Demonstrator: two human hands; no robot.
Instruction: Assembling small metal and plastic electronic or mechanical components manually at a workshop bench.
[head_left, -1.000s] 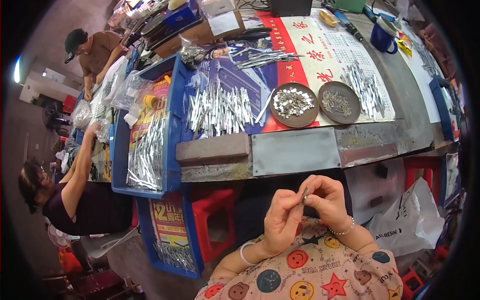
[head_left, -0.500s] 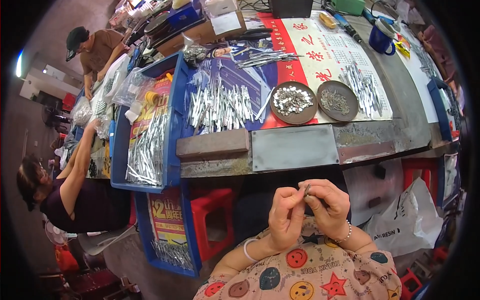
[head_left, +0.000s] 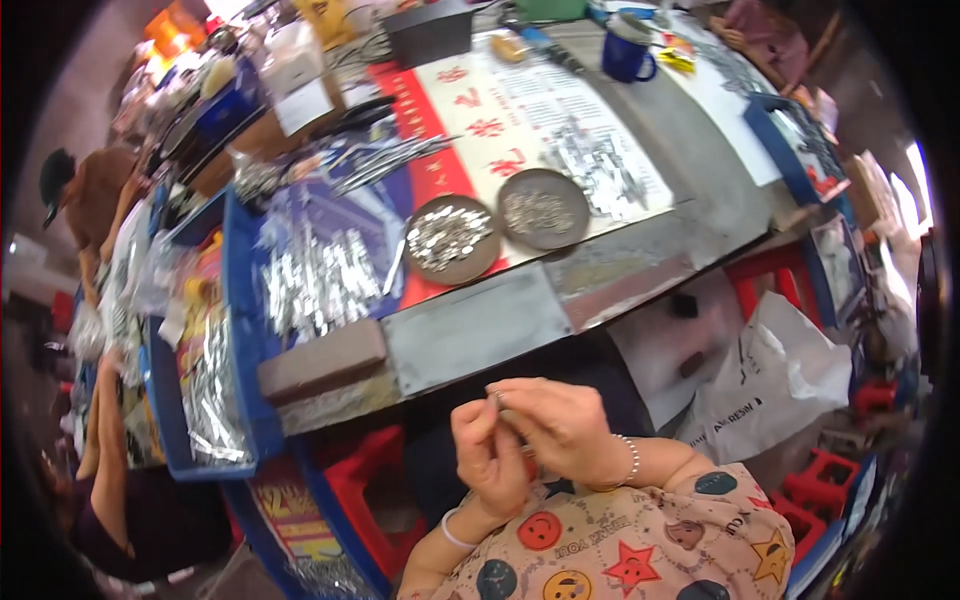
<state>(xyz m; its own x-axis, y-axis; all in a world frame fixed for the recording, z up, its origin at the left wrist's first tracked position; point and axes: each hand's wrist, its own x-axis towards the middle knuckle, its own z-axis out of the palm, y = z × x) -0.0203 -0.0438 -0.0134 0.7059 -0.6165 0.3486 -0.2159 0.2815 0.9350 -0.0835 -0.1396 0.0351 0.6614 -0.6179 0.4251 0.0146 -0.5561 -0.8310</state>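
Observation:
Both hands meet in front of my chest, just off the table's near edge. My left hand point(head_left: 490, 458) is closed, its thumb and fingers pinching toward the fingertips of my right hand point(head_left: 562, 425), also closed. Between the fingertips sits a small metal piece point(head_left: 499, 400), mostly hidden by the fingers and too small to tell exactly. On the table beyond, a round brown dish point(head_left: 455, 270) holds shiny flat metal bits. Beside it a second dish point(head_left: 545, 240) holds small, thin metal pieces. A grey metal plate point(head_left: 475, 330) lies along the table edge nearest my hands.
Left of the plate is a brown block point(head_left: 322, 362). Thin metal strips point(head_left: 325, 280) are piled behind it, with more strips point(head_left: 598, 172) to the right. A blue tray point(head_left: 262, 420) of strips stands left, a blue mug point(head_left: 625, 58) far back. Two people work at the left.
My view has turned, so the table appears tilted and shifted leftward. My hands remain together, pinching the small metal piece; the right hand now covers more of it.

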